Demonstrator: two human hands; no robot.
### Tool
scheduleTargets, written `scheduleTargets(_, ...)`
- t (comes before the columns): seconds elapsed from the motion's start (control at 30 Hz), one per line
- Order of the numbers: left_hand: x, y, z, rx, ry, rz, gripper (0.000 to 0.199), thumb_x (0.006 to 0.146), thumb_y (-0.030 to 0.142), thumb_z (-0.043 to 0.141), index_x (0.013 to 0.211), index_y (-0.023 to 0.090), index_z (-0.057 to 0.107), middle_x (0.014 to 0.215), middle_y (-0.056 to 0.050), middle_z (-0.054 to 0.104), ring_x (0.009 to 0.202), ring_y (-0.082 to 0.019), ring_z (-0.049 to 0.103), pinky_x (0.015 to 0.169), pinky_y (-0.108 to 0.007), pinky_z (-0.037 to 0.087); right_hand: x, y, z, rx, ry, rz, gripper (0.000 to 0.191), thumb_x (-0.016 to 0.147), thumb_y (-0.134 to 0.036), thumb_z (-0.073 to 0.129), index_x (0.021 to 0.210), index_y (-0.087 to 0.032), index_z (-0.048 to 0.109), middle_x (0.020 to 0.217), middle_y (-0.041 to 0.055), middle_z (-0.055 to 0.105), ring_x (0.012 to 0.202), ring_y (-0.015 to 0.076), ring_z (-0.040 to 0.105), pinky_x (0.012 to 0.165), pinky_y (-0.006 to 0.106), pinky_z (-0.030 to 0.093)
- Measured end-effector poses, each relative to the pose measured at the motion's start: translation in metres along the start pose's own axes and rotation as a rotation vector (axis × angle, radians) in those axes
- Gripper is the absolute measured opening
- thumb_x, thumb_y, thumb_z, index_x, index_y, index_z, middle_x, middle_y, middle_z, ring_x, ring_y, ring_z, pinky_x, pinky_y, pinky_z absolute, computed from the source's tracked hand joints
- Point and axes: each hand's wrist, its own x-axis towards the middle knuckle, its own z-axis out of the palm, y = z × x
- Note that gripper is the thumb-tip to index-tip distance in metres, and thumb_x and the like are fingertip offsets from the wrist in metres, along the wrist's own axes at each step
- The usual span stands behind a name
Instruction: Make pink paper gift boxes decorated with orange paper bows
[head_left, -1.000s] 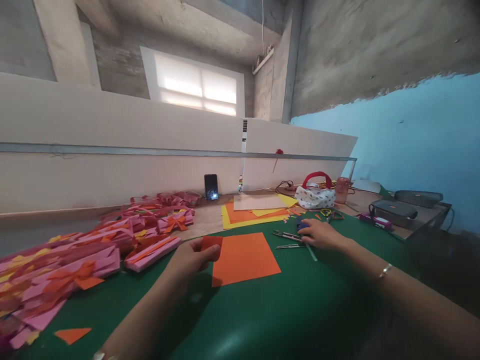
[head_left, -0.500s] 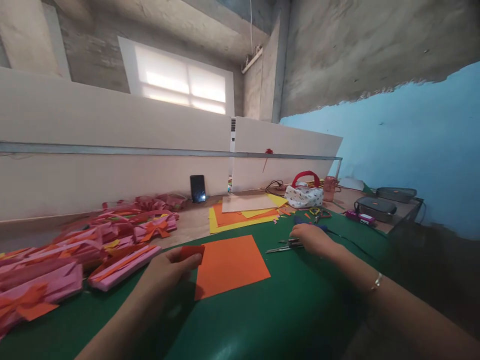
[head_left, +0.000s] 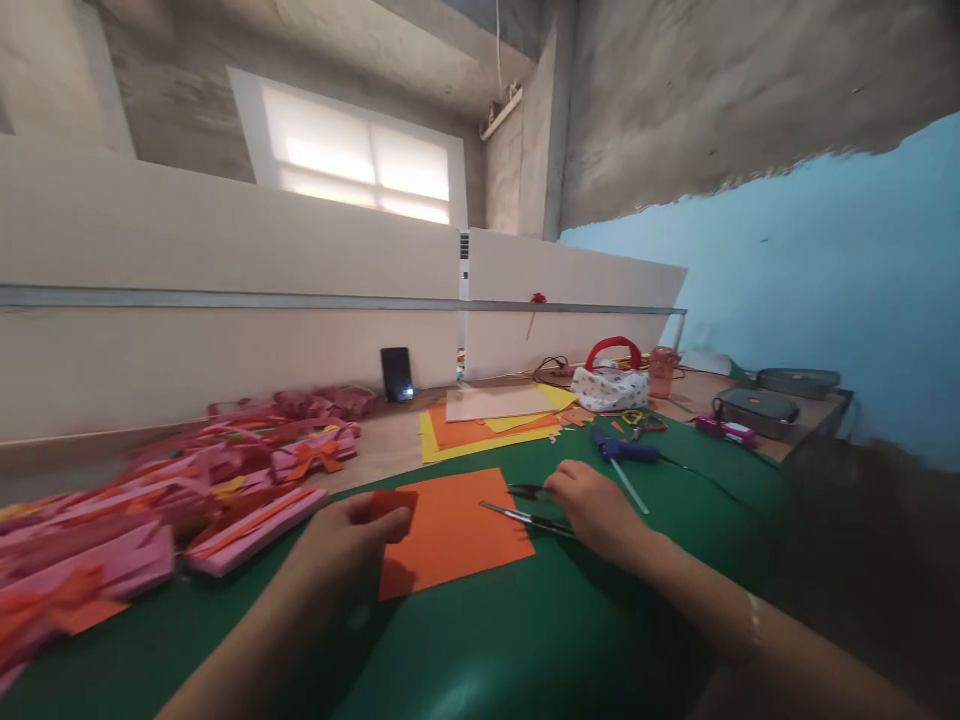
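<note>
My left hand pinches the left edge of an orange sheet of paper between thumb and fingers. The square sheet is over the green table surface. In my right hand is a pair of scissors, its blades apart and pointing left. One blade tip lies over the right part of the paper in view; I cannot tell whether it touches. My fingers cover the scissor handles. A blue glue gun with a pale glue stick lies just beyond my right hand.
Pink and orange paper pieces with bows crowd the left side. Behind the sheet lie stacked coloured papers and small scraps. A phone leans on the partition. Pliers, a white bag and dark cases stand back right.
My right hand has moved left and nearer with the scissors, from beside the glue gun to the paper's right edge. The glue gun is now uncovered. My left hand keeps hold of the paper.
</note>
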Motion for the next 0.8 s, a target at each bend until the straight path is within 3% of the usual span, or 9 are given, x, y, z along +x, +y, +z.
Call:
scheduleTargets(0.17, -0.005, 0.003, 0.005, 0.038, -0.077, 0.022, 0.029, 0.053, 0.031, 0.074, 0.074, 0.014, 0.068, 0.059, -0.003, 0.062, 0.055, -0.013, 0.053, 0.048, -0.022, 0.033, -0.002, 0.006, -0.004, 0.371, -0.154, -0.016, 0.024, 0.091, -0.024, 0.038, 0.086, -0.020, 0.061, 0.078, 0.0025, 0.063, 0.069, 0.0146, 0.054, 0.060, 0.023, 0.035)
scheduleTargets(0.3, -0.008, 0.004, 0.005, -0.098, -0.166, -0.039, 0.029, 0.051, 0.029, 0.078, 0.073, 0.014, 0.067, 0.062, -0.002, 0.059, 0.054, -0.010, 0.049, 0.045, -0.019, 0.028, 0.020, 0.002, -0.011, 0.387, -0.072, 0.080, 0.025, 0.089, -0.027, 0.037, 0.089, -0.017, 0.060, 0.086, 0.0079, 0.063, 0.077, 0.0183, 0.054, 0.065, 0.027, 0.035)
scheduleTargets(0.4, -0.009, 0.006, 0.004, -0.285, -0.192, -0.070, 0.026, 0.053, 0.024, 0.079, 0.073, 0.014, 0.066, 0.069, -0.002, 0.060, 0.060, -0.009, 0.052, 0.046, -0.017, 0.033, 0.046, -0.025, -0.025, 0.558, -0.075, -0.024, 0.027, 0.088, -0.036, 0.041, 0.094, -0.017, 0.059, 0.083, 0.0049, 0.059, 0.073, 0.0164, 0.051, 0.063, 0.026, 0.036)
scheduleTargets(0.5, -0.007, 0.007, 0.001, -0.497, -0.152, -0.089, 0.023, 0.055, 0.017, 0.079, 0.073, 0.014, 0.065, 0.071, -0.002, 0.061, 0.063, -0.008, 0.056, 0.049, -0.015, 0.038, 0.067, -0.066, -0.031, 0.901, -0.148, -0.054, 0.031, 0.087, -0.042, 0.043, 0.098, -0.017, 0.059, 0.069, -0.0005, 0.049, 0.061, 0.0121, 0.043, 0.054, 0.023, 0.033)
scheduleTargets(0.63, -0.005, 0.011, -0.004, -0.641, -0.077, -0.095, 0.018, 0.059, 0.012, 0.077, 0.067, 0.014, 0.062, 0.061, 0.002, 0.056, 0.058, -0.006, 0.054, 0.046, -0.011, 0.038, 0.078, -0.100, -0.011, 1.221, -0.270, 0.028, 0.040, 0.086, -0.051, 0.042, 0.092, -0.016, 0.059, 0.061, -0.0047, 0.036, 0.053, 0.0089, 0.032, 0.047, 0.021, 0.027)
scheduleTargets(0.8, -0.002, 0.012, -0.003, -0.604, 0.006, -0.108, 0.010, 0.067, 0.010, 0.072, 0.071, 0.013, 0.063, 0.065, 0.000, 0.060, 0.060, -0.005, 0.055, 0.049, -0.011, 0.039, 0.071, -0.101, 0.012, 1.301, -0.305, -0.040, 0.034, 0.082, -0.049, 0.050, 0.082, -0.016, 0.058, 0.065, -0.0032, 0.040, 0.057, 0.0090, 0.036, 0.051, 0.020, 0.030)
